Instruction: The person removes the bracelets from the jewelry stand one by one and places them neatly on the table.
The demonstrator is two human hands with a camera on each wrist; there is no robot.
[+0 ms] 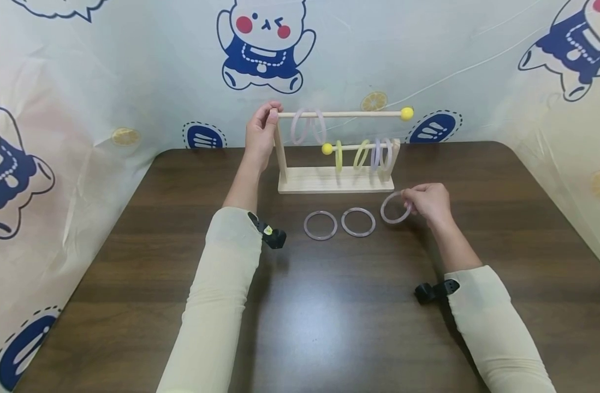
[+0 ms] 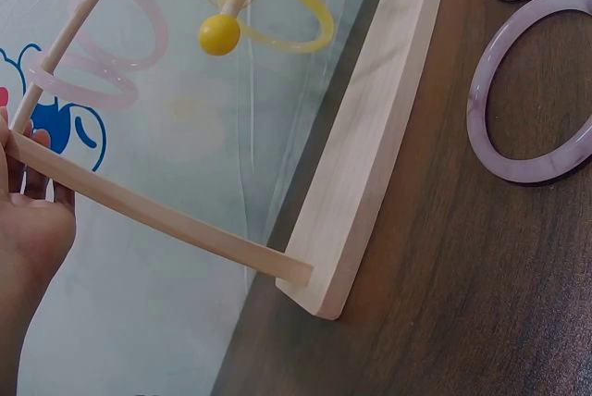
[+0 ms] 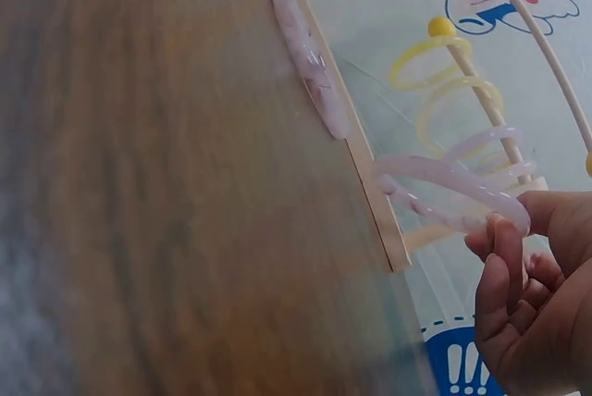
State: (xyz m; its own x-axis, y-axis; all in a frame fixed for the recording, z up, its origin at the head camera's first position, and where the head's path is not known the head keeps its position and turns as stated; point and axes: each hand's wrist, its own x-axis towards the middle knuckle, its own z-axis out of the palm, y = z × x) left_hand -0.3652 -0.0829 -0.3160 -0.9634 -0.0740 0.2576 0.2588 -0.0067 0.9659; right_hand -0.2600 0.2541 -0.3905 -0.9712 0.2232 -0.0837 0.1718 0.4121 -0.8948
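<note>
Hands well apart, I gripped the top of the left upright (image 1: pixel 281 153) of the wooden stand (image 1: pixel 336 187) with my left hand (image 1: pixel 260 134), while my right hand (image 1: pixel 431 203) pinched a pale purple ring (image 3: pixel 453 178) between thumb and fingers. I held that ring tilted, just in front of the stand's right end; whether its lower edge touched the table (image 1: pixel 329 327) I could not tell. Beside it, nearer my left, two more purple rings lay flat and apart from each other, the left one (image 2: pixel 479 114) and the middle one (image 1: pixel 358 234). Two pale pink rings (image 1: pixel 323 130) hung on the upper rod (image 1: pixel 363 114), near my left hand, with a yellow ball (image 1: pixel 407 113) at its far end. On the lower rod (image 1: pixel 349 147) I saw two yellow rings (image 1: pixel 339 158), then two pale purplish ones (image 1: pixel 375 158) close to the right upright (image 1: pixel 395 155).
</note>
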